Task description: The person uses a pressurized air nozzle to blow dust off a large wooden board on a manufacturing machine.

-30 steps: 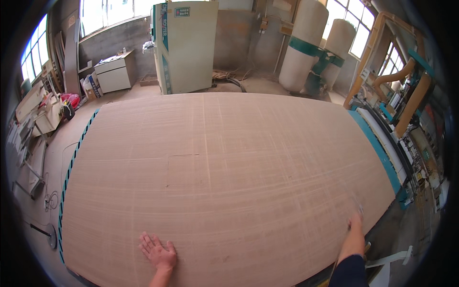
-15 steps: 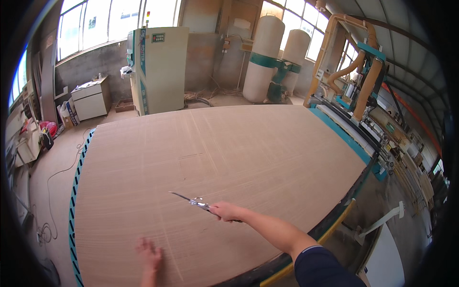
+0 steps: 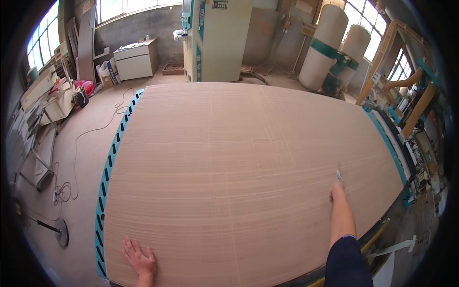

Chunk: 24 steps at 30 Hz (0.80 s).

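Observation:
A broad light-brown wooden sheet (image 3: pixel 205 186) with fine grain lines spreads out in front of me. My left hand (image 3: pixel 139 260) lies flat near its lower left corner, fingers spread and nothing in them. Far to the right, my right hand (image 3: pixel 337 190) is closed round a slim silver tool (image 3: pixel 339 175) whose pointed end aims away from me. The hand hides most of this tool, so its exact kind does not show. Whether its tip touches the sheet, I cannot tell.
A teal slotted rail (image 3: pixel 112 162) borders the sheet's left side. On the right stands a gantry machine with a hose (image 3: pixel 411 107). Behind are a tall cabinet (image 3: pixel 222 48) and dust-collector bags (image 3: pixel 325 43). A cable (image 3: pixel 76 162) crosses the floor at left.
The view has swung left. My right hand has gone right across the sheet, turning the silver tool from pointing left to pointing away. My left hand has shifted toward the sheet's left edge.

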### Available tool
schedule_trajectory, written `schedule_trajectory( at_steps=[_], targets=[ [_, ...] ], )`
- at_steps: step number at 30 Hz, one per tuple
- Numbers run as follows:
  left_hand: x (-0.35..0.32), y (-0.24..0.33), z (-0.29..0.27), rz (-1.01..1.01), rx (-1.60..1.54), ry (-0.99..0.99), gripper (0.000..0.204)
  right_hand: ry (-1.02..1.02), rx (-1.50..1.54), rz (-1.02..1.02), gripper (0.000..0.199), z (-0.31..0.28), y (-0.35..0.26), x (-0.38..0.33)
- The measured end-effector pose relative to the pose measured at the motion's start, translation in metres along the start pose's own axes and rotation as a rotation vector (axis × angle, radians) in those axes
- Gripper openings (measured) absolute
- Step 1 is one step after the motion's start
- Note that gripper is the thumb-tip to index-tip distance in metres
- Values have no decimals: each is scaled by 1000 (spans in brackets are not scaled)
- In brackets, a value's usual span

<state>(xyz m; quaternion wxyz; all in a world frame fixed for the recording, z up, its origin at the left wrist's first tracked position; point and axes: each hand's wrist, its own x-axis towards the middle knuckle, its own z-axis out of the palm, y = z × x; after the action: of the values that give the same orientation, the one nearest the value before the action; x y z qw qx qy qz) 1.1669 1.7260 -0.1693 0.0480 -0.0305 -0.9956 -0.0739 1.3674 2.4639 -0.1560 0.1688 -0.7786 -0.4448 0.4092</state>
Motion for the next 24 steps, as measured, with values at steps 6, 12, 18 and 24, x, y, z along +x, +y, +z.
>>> schedule_trajectory(
  at_steps=[6, 12, 18, 24],
  targets=[
    [2, 0, -1, 25, -4, -19, 63, -641, -158, -422, 56, 260, -96, -220],
    [6, -3, 0, 38, -35, -25, 64, -1246, -321, -832, 26, 326, -41, -380],
    [10, 9, -4, 40, -107, -46, 65, -729, -167, -643, 29, 137, 13, -182],
    [12, 7, 9, 61, -135, 53, 62, 249, 549, 35, 41, -228, 228, -89]
  ],
)
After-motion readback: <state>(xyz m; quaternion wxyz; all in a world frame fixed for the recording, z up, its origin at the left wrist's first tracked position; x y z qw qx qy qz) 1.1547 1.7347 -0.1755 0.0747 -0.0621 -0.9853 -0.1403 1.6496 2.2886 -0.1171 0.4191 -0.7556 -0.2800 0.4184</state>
